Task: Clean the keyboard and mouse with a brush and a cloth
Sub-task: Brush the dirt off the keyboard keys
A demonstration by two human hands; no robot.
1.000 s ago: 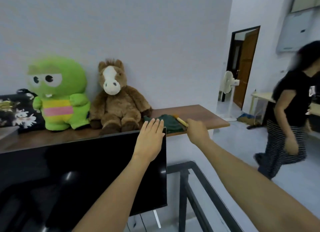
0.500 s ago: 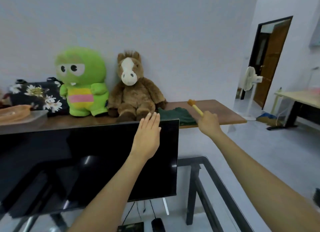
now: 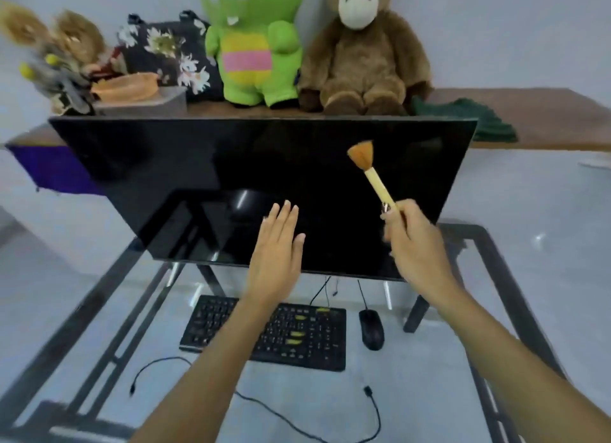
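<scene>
Brush right of frame centre, bristles up, gripped at handle end by right hand, in front of black monitor. Left hand open, fingers straight, held mid-frame, holding nothing. Keyboard lower centre on glass surface, mouse just right of it. Green cloth upper right on wooden shelf, beside brown plush horse and green plush toy.
</scene>
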